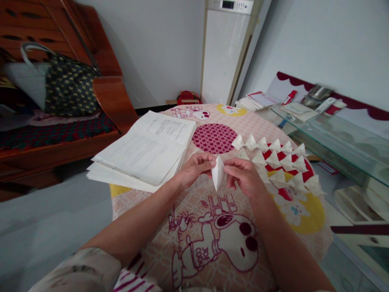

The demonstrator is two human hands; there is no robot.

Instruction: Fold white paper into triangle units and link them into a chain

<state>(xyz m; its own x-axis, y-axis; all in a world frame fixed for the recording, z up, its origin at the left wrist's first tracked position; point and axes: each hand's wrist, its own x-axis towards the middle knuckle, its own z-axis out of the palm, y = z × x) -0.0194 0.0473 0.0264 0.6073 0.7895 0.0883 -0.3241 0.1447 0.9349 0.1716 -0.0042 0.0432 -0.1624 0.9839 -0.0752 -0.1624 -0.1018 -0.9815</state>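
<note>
A small white folded paper piece (217, 174), pointed at its lower end, is held up over the table between my two hands. My left hand (198, 166) pinches its left edge between thumb and fingers. On the other side, my right hand (243, 174) has thumb and fingertips closed on the paper's right edge. To the right, several folded white paper shapes (273, 160) stand in rows with their tips up. An open book (146, 146) with printed pages lies left of my hands, on top of loose white sheets (121, 178).
The round table (188, 227) wears a pink patterned cloth with cartoon dogs. At right stands a glass shelf (340, 138) bearing a metal container (320, 92) and a red marker (289, 97). A wooden bench (112, 97) with a dark patterned bag (71, 85) is at left.
</note>
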